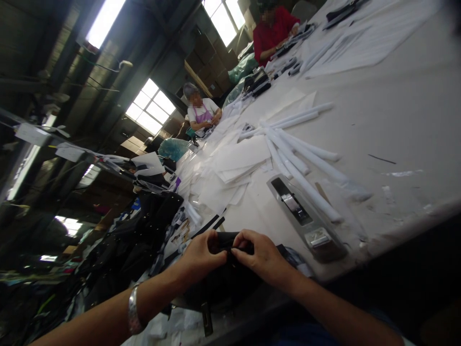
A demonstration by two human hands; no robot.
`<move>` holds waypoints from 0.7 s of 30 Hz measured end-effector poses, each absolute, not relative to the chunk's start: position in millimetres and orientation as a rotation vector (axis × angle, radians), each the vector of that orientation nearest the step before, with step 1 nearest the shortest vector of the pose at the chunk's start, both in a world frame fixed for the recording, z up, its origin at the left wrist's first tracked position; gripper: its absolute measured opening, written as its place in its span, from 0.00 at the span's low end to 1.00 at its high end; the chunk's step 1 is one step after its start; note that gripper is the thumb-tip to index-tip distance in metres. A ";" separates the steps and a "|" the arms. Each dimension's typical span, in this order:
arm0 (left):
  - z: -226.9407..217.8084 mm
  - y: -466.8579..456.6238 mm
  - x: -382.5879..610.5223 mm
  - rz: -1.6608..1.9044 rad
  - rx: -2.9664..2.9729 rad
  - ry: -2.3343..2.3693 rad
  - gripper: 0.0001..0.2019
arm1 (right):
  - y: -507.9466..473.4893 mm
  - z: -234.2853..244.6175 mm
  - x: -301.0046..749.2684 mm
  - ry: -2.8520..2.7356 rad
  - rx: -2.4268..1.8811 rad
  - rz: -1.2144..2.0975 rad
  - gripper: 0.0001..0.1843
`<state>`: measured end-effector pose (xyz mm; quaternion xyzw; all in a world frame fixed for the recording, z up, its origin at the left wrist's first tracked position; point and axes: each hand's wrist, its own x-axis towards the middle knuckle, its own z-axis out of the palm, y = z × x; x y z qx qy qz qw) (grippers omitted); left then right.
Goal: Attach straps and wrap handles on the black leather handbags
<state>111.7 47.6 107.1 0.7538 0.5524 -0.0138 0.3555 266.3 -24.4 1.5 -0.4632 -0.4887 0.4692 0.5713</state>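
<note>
My left hand and my right hand meet at the near edge of a long white table. Both pinch a small black piece of fabric or strap between thumb and fingers. A silver bracelet circles my left wrist. More black material lies under my hands at the table's edge. Just beyond my right hand rests a flat metal tool with a black slot.
Several white rolled paper tubes and loose white sheets cover the table's middle. A heap of black goods sits to the left. Two other people, one in red and one in a light top, work at the far side.
</note>
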 end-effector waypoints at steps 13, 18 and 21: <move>108.4 47.4 104.0 0.004 1.898 1.222 0.13 | -26.2 1.3 261.3 -1.164 -1.052 1.054 0.03; 103.9 48.5 98.6 0.044 1.901 1.174 0.13 | -25.7 2.0 260.9 -1.166 -1.058 1.070 0.03; 99.2 43.9 98.3 0.091 2.011 1.231 0.12 | -31.4 10.2 252.1 -1.244 -1.179 0.964 0.03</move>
